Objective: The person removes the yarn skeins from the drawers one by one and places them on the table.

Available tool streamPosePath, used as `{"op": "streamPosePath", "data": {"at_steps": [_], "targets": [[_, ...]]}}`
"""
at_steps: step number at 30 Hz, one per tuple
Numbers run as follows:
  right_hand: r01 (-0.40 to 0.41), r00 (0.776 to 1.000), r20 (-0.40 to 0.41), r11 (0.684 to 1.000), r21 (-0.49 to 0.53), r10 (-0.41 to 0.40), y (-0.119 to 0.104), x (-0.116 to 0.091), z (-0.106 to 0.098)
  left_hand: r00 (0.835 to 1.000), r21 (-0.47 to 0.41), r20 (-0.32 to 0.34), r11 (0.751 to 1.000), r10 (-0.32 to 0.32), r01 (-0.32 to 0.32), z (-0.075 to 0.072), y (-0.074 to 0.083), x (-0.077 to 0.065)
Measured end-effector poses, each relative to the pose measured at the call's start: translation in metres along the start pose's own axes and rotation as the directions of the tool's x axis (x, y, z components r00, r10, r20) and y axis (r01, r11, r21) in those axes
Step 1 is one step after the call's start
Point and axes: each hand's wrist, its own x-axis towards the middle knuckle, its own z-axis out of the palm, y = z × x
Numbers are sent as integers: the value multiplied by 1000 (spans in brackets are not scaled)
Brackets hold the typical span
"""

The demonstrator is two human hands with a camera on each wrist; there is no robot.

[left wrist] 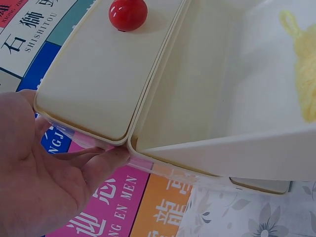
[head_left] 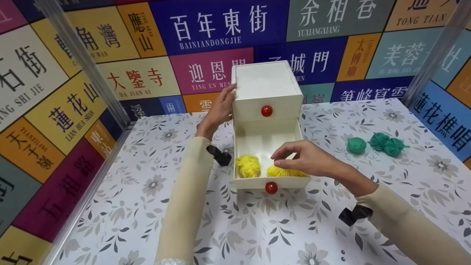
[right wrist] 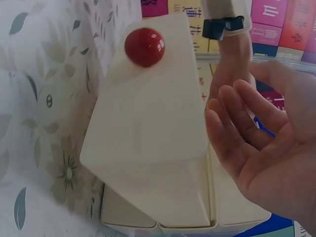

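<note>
A white drawer unit (head_left: 268, 79) with red round knobs stands on the table, its middle drawer (head_left: 254, 183) pulled out toward me. Two yellow yarn balls (head_left: 249, 166) lie in the drawer near its front wall, one at the left and one at the right. My left hand (head_left: 218, 112) rests on the unit's left side, fingers against the side wall (left wrist: 94, 140) near the top drawer. Above the drawer's right edge hovers my right hand (head_left: 309, 158), fingers loosely bent and holding nothing. It partly covers the right yarn ball (head_left: 283, 172).
Three green yarn balls (head_left: 356, 145) lie on the table right of the unit, two of them side by side. A floral cloth (head_left: 147, 213) covers the table. Behind stands a wall of colourful signs (head_left: 220, 25), with clear upright edges (head_left: 430, 55) at the corners.
</note>
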Motion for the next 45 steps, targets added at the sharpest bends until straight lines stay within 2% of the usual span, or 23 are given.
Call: {"op": "streamPosePath", "data": {"at_steps": [6,12,16,20,26,32,37,45], "targets": [[-5,998,70,998,-62,9,9,10,-1,1000,-6,2,1000,2,-2,0,1,0],[16,979,204,984,-180,21,10,19,-3,1000,-2,8,1000,-16,16,-1,1,0],[97,957,291,959,-267,-16,10,23,0,1000,-9,12,1000,-2,2,-1,0,0],[154,940,339,931,-332,-34,10,26,2,1000,-7,11,1000,6,-6,0,0,0],[115,934,353,895,-431,50,6,32,5,1000,-25,11,1000,-7,7,0,0,-1],[57,932,342,888,-457,116,3,33,6,1000,-20,16,1000,-7,7,0,1,-1],[47,934,335,886,-461,125,4,32,6,1000,-5,17,1000,-24,24,0,1,0],[39,952,289,900,-435,98,4,31,6,999,13,21,999,-33,33,-1,1,1]]}}
